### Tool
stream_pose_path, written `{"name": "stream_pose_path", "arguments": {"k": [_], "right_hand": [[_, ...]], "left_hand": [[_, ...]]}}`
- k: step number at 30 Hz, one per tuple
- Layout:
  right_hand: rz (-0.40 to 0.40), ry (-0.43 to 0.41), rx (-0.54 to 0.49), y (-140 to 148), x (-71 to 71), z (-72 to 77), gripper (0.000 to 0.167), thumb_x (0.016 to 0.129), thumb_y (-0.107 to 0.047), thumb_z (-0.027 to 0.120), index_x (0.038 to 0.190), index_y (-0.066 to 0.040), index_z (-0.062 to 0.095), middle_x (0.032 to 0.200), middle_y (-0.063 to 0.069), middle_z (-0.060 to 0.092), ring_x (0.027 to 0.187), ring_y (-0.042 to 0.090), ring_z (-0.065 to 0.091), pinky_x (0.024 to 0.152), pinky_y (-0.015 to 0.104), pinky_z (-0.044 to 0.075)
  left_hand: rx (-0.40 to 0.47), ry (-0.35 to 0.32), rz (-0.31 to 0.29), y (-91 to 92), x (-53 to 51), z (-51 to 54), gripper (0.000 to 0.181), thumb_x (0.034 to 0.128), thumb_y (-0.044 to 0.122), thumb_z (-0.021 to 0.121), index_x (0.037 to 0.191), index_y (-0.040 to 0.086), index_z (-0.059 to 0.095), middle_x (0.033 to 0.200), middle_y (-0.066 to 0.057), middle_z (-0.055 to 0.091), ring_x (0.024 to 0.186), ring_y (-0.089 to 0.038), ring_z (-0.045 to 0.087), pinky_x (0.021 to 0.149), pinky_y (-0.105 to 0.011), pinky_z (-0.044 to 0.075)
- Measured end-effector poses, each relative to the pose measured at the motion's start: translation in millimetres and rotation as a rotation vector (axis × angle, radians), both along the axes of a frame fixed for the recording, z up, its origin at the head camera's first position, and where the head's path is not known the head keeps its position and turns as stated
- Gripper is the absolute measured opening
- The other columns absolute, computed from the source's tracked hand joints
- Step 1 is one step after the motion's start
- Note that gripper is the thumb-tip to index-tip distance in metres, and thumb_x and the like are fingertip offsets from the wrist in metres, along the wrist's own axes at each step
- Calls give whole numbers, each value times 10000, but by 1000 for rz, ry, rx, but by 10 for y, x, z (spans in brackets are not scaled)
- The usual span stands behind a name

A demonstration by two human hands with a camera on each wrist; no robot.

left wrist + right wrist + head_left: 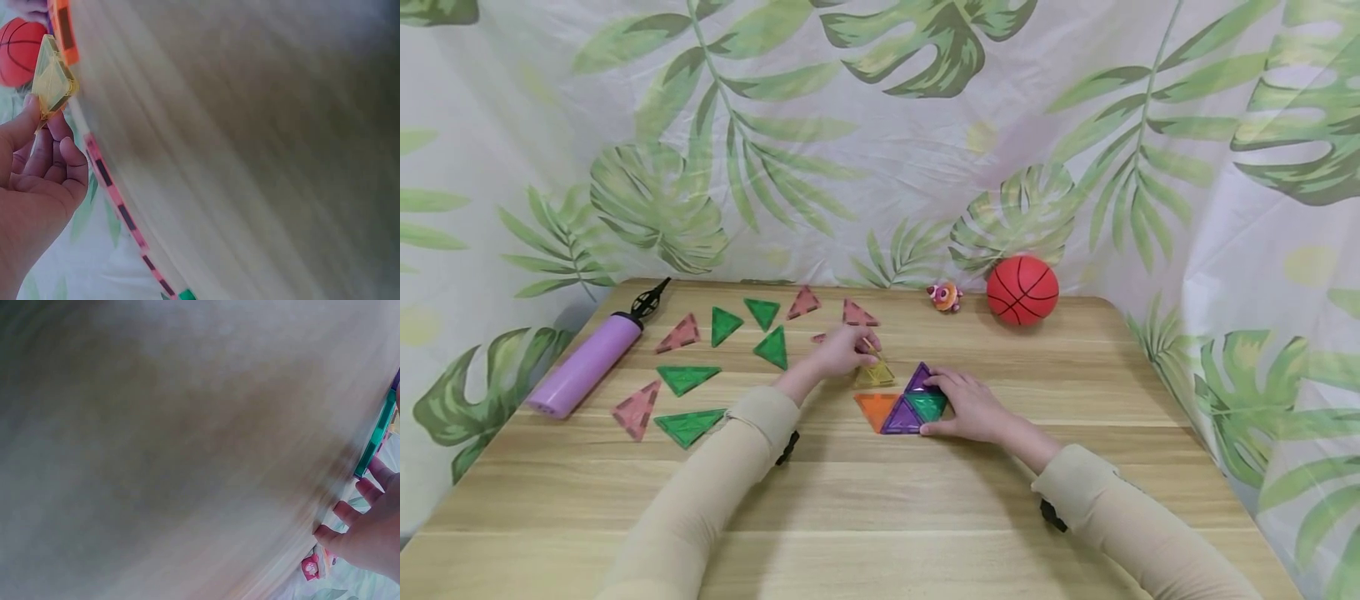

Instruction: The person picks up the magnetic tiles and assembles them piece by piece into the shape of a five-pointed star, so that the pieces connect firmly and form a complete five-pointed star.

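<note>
My left hand (844,352) pinches a yellow triangular tile (877,372) between thumb and fingers; in the left wrist view the yellow tile (54,81) is tilted up at the fingertips of the hand (44,181). Just in front and to the right lies a joined group: an orange triangle (877,409), a purple one (901,417), a green one (928,406) and another purple one (919,380) at the back. My right hand (972,407) rests on this group's right side, fingers spread and touching the purple and green tiles. In the right wrist view its fingers (379,470) are beside the green tile (377,434).
Loose green triangles (688,379) and pink triangles (637,410) lie across the table's left side. A purple pump (587,364) lies at the left edge. At the back right stand a small toy (945,297) and a red ball (1022,290).
</note>
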State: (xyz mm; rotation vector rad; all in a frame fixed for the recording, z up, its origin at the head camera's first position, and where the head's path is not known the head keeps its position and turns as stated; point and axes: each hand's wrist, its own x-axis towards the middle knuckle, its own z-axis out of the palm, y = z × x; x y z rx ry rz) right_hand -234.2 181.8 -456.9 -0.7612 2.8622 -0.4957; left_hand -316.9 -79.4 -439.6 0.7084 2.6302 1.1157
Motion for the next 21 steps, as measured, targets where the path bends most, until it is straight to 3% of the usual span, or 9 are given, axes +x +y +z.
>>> {"name": "stream_pose_path", "arguments": {"k": [10,15,21], "right_hand": [[-2,-2,4,3,1,-11,819,753,-605,685,1396,-160,440,1498,94,337,1350,351,319,1061,572,280],[-6,-5,3,1,1,-4,815,752,-604,687,1394,-165,443,1496,94,341,1345,355,325,1052,580,287],[1,-6,3,2,0,-8,814,756,-609,680,1391,-157,446,1493,103,345,1346,359,324,1052,582,286]], "left_hand": [[-4,-2,-100,42,26,-33,114,869,118,679,966,74,639,849,-41,658,800,-152,603,744,-298,490],[-57,-41,-85,78,19,-68,169,870,126,675,1021,60,635,876,-35,649,821,-139,571,781,-294,463],[-116,14,-87,60,14,-82,205,857,142,693,1042,67,650,923,-44,649,853,-155,572,805,-316,466]]}}
